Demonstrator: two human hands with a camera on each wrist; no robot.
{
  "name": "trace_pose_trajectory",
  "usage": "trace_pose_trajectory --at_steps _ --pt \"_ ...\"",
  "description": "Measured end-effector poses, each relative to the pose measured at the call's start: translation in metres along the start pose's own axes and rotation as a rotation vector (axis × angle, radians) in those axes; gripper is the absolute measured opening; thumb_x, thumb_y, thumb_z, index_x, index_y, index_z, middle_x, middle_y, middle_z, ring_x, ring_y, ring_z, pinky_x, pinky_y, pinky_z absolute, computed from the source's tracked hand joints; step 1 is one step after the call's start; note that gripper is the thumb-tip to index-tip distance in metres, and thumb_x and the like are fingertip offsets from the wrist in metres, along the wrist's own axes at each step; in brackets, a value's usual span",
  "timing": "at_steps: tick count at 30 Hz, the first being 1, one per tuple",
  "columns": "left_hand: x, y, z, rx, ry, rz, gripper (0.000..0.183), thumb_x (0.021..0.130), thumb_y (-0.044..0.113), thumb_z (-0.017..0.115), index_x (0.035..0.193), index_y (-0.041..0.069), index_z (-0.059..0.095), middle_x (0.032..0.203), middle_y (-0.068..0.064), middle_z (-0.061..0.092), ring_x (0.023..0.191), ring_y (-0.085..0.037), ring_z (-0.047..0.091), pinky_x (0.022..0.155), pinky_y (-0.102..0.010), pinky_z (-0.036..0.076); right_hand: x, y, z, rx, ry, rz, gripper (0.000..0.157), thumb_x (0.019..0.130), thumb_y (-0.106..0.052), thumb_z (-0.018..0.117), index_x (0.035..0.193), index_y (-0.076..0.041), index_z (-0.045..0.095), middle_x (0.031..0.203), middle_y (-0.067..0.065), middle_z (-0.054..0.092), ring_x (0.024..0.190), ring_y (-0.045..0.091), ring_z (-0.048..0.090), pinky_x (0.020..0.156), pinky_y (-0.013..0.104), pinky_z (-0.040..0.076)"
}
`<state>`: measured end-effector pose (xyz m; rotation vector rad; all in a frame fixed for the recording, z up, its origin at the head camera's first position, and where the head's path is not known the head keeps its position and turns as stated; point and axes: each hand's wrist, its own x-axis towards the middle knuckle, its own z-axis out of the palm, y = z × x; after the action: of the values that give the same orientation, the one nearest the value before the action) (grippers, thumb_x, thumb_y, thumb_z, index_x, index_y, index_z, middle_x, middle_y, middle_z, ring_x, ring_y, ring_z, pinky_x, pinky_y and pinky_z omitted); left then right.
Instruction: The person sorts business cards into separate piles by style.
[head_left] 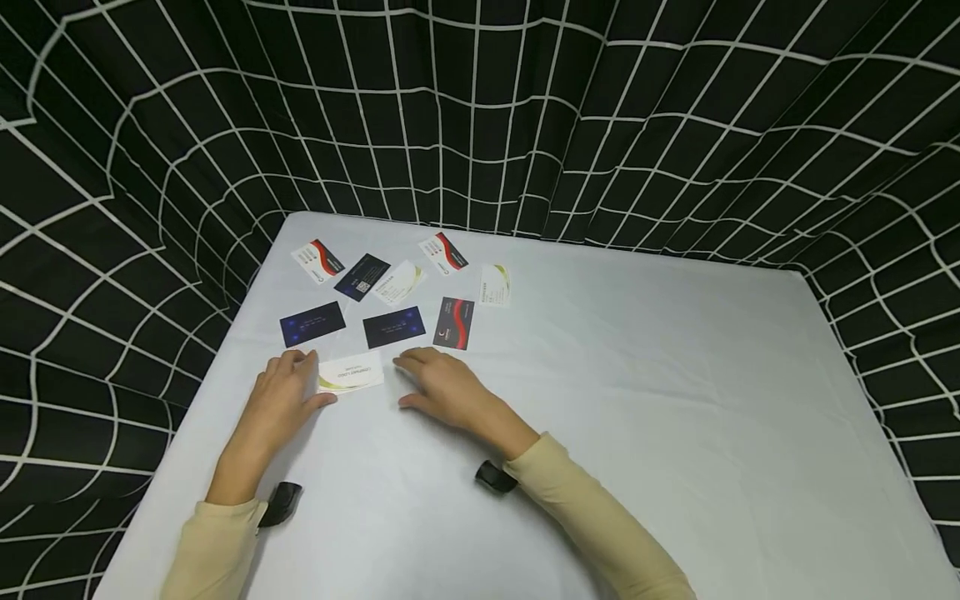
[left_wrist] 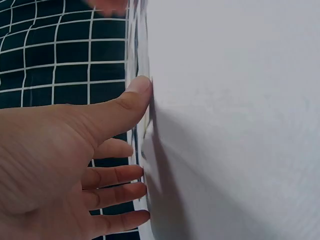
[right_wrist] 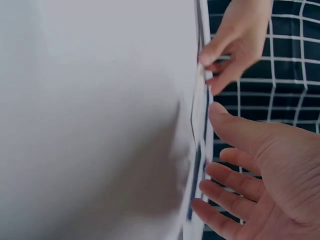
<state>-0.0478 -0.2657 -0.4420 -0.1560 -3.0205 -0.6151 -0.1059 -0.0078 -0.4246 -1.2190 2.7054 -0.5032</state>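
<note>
A white business card [head_left: 352, 372] with a gold curved stripe lies on the table between my two hands; its edge looks slightly doubled. At its left end rests my left hand [head_left: 277, 400], thumb and fingertips on the cloth around the card's corner, fingers relaxed. Whether they touch the card I cannot tell. My right hand [head_left: 450, 387] hovers just off the card's right end, thumb and fingers apart with nothing between them. In the left wrist view the left thumb [left_wrist: 127, 105] is extended. The right wrist view has the right fingers [right_wrist: 235, 175] loosely spread.
Several cards lie behind the hands: dark blue ones [head_left: 312, 324] [head_left: 394, 327], a grey-red card [head_left: 453, 323], red-and-white cards [head_left: 318, 261] [head_left: 444, 252], a QR-code card [head_left: 362, 277] beside a gold-and-white card [head_left: 398, 282], another gold-and-white card [head_left: 495, 285]. Black gridded curtain [head_left: 480, 108] surrounds the white table [head_left: 660, 417].
</note>
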Motion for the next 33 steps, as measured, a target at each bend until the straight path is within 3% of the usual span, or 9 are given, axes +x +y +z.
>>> trace_pose_trajectory --at_steps 3,8,17,22,28,33 --pt "0.001 -0.004 0.001 0.008 -0.023 -0.008 0.065 0.081 0.017 0.080 0.130 -0.015 0.052 0.122 -0.036 0.049 0.107 -0.049 0.046 0.090 -0.060 0.037 0.024 -0.010 0.008 -0.004 -0.009 -0.003 0.056 0.089 -0.036 0.073 0.135 -0.009 0.058 0.137 0.006 0.056 0.128 0.019 0.051 0.100 0.033 0.045" --pt "0.002 -0.003 0.001 -0.012 -0.037 -0.007 0.057 0.080 0.018 0.080 0.126 -0.010 0.059 0.122 -0.032 0.050 0.106 -0.045 0.047 0.087 -0.057 0.037 0.045 -0.014 0.019 -0.021 0.006 -0.008 0.050 0.087 -0.030 0.075 0.130 -0.009 0.062 0.134 0.006 0.057 0.125 0.020 0.051 0.099 0.032 0.044" --pt "0.006 -0.008 0.002 -0.147 0.014 -0.007 0.053 0.072 0.007 0.086 0.114 -0.008 0.058 0.115 -0.024 0.056 0.104 -0.042 0.049 0.087 -0.055 0.037 0.060 -0.017 0.027 0.001 0.025 0.013 0.054 0.081 -0.026 0.081 0.130 -0.010 0.063 0.122 0.002 0.059 0.113 0.016 0.053 0.094 0.027 0.045" --pt "0.008 -0.005 0.003 -0.293 -0.001 -0.045 0.049 0.072 -0.003 0.082 0.111 -0.003 0.053 0.095 -0.017 0.060 0.086 -0.030 0.055 0.076 -0.042 0.045 0.060 -0.017 0.027 0.030 0.087 0.036 0.047 0.079 -0.024 0.083 0.122 -0.013 0.069 0.111 0.001 0.058 0.102 0.015 0.053 0.086 0.026 0.046" --pt "0.010 0.001 0.010 -0.522 0.079 -0.032 0.037 0.076 -0.015 0.073 0.108 -0.004 0.056 0.087 -0.018 0.064 0.072 -0.013 0.058 0.065 -0.015 0.047 0.054 -0.014 0.024 0.239 0.187 0.117 0.027 0.082 -0.013 0.080 0.108 -0.013 0.073 0.097 0.002 0.060 0.082 0.011 0.055 0.071 0.022 0.045" --pt "0.013 0.010 0.016 -0.699 0.090 -0.067 0.033 0.081 -0.013 0.070 0.111 -0.004 0.059 0.093 -0.021 0.066 0.075 -0.004 0.058 0.068 -0.012 0.048 0.045 -0.005 0.016 0.426 0.230 0.135 0.021 0.083 -0.005 0.076 0.104 -0.007 0.074 0.092 0.006 0.069 0.071 0.011 0.052 0.064 0.021 0.041"
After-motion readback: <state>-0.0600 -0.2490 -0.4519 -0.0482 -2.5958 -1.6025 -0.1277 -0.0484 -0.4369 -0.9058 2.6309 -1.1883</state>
